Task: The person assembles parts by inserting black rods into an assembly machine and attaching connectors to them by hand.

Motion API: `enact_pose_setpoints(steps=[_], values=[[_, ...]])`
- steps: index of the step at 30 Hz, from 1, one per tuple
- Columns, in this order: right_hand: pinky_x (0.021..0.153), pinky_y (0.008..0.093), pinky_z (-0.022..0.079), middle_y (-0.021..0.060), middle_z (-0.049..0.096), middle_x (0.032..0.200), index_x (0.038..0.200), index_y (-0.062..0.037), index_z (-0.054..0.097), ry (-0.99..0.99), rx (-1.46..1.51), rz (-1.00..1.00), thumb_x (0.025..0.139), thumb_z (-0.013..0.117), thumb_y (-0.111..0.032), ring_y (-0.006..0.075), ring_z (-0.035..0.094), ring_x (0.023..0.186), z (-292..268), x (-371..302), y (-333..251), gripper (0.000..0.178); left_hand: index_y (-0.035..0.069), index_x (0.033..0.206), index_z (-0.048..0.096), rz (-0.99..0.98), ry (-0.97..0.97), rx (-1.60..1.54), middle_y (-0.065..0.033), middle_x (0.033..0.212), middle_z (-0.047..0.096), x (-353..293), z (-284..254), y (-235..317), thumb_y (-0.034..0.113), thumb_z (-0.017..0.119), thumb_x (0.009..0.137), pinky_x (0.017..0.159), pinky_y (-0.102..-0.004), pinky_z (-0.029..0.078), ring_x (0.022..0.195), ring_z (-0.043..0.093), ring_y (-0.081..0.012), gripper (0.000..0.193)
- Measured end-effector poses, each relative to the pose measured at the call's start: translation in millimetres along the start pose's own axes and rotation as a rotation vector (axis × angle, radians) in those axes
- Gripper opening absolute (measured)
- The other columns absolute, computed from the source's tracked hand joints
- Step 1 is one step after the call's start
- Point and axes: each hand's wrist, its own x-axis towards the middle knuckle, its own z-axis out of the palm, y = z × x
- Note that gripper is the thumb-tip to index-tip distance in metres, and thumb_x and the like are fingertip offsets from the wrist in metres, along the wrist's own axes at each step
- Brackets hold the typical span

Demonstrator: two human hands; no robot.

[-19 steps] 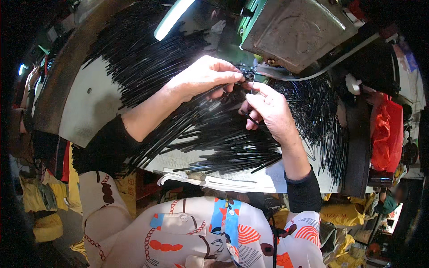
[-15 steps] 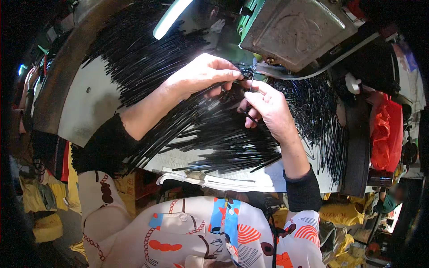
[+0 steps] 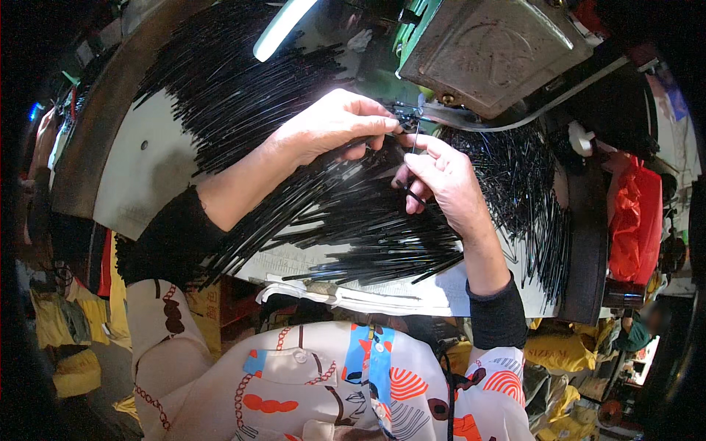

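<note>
My left hand pinches thin black strips between thumb and fingers, just in front of the machine's working point. Close on its right, my right hand is closed around a slim scissors-like tool; its thin shaft points up and a black loop shows by the lower fingers. The tool's exact kind is hard to make out. Long, thin black strips spread across the pale tabletop at the left and under my hands. A second heap of black strips lies to the right of my right hand.
A grey metal machine head with green parts overhangs the table at the upper right. A bright lamp tube hangs at the top. White folded cloth or paper lies along the near edge. A red bag hangs at the right.
Both hands stay almost in place at the machine, keeping their grips. The whole view has shifted very slightly.
</note>
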Motion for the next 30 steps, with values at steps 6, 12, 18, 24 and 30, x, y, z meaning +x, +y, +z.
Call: enact_pose_setpoints(steps=[6,12,18,24,30], values=[[0.043,0.0177,0.042,0.0083,0.06,0.073,0.12,0.0045,0.047,-0.01,0.0,0.01,0.091,0.049,-0.016,0.0084,0.054,0.047,-1.1,-0.2,1.1,0.035,0.0,0.096,0.065,-0.014,0.004,0.015,-0.0004,0.066,0.056,-2.0,1.2,4.7,0.024,0.059,0.088,0.037,-0.0176,0.031,0.043,0.044,-0.0038,0.026],[0.042,0.0199,0.043,0.0107,0.062,0.074,0.119,0.0036,0.049,-0.057,0.113,0.035,0.091,0.049,-0.017,0.0108,0.056,0.047,-4.9,1.5,4.5,0.035,-0.001,0.095,0.065,-0.087,-0.005,-0.01,-0.0002,0.064,0.055,-5.7,1.1,12.5,0.027,0.06,0.086,0.038,-0.0167,0.029,0.043,0.043,-0.0036,0.029],[0.041,0.0192,0.043,0.0108,0.062,0.074,0.117,0.0033,0.051,-0.078,0.128,0.081,0.09,0.051,-0.017,0.0096,0.055,0.045,1.1,-3.7,-5.3,0.033,-0.001,0.093,0.065,-0.058,0.05,0.076,-0.0002,0.062,0.055,-3.9,3.6,11.8,0.028,0.061,0.086,0.037,-0.0182,0.031,0.042,0.043,-0.0044,0.03],[0.039,0.0185,0.038,0.0056,0.06,0.065,0.109,0.0029,0.056,-0.367,0.023,0.149,0.09,0.053,-0.018,0.006,0.048,0.042,5.8,-6.8,-7.8,0.029,-0.001,0.095,0.065,0.007,0.026,0.201,-0.0021,0.065,0.058,-4.0,3.0,11.2,0.029,0.059,0.087,0.039,-0.0197,0.035,0.044,0.047,-0.0056,0.031],[0.039,0.0167,0.037,0.0032,0.058,0.063,0.101,0.0014,0.059,-0.06,0.023,0.065,0.087,0.056,-0.014,0.0046,0.047,0.042,-9.2,2.8,9.7,0.021,-0.002,0.093,0.064,-0.013,-0.084,0.476,-0.0043,0.071,0.062,-9.1,7.2,16.0,0.028,0.059,0.086,0.043,-0.0201,0.04,0.05,0.056,-0.0072,0.031]])
